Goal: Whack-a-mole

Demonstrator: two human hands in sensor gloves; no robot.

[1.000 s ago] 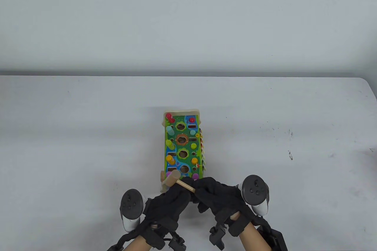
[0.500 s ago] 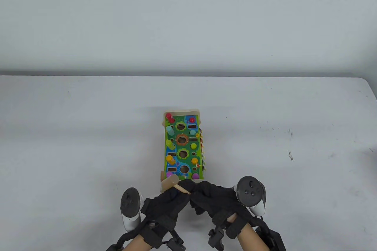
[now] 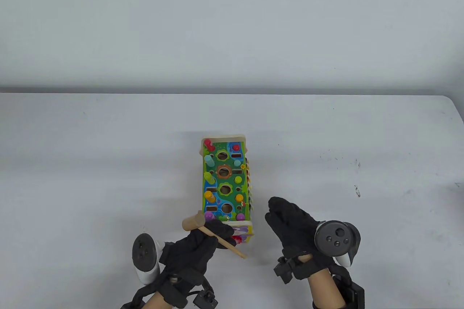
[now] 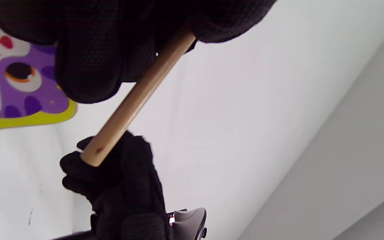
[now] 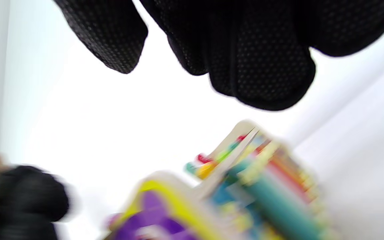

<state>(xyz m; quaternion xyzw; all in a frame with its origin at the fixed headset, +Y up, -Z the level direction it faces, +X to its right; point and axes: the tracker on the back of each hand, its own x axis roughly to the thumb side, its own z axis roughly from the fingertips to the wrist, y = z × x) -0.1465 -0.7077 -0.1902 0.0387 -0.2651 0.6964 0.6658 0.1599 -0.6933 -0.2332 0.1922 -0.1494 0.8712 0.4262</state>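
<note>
- Table view: the whack-a-mole toy stands lengthwise at the middle of the white worktop, its green top holding round holes and coloured pegs. The left hand grips the wooden hammer by its handle; the hammer head sits at the toy's near left corner, just beside a purple peg, and the handle's free end points down and to the right. The right hand holds nothing, its fingers loosely spread, beside the toy's near right corner and apart from it. Only this view shows the hammer head and both hands at once. Dark scuff marks dot the worktop to the right.
- Left wrist view: the left hand's fingers wrap tightly round the hammer handle, a closeness of grip the table view cannot show. The toy's near end panel, purple on yellow-green with a cartoon eye, is at the left edge. The right hand lies behind the handle's end, which covers part of it.
- Right wrist view: blurred. The right hand's fingers hang slack and empty above the toy, seen from its right side with its striped side bars. The left hand is a dark blur at lower left.
</note>
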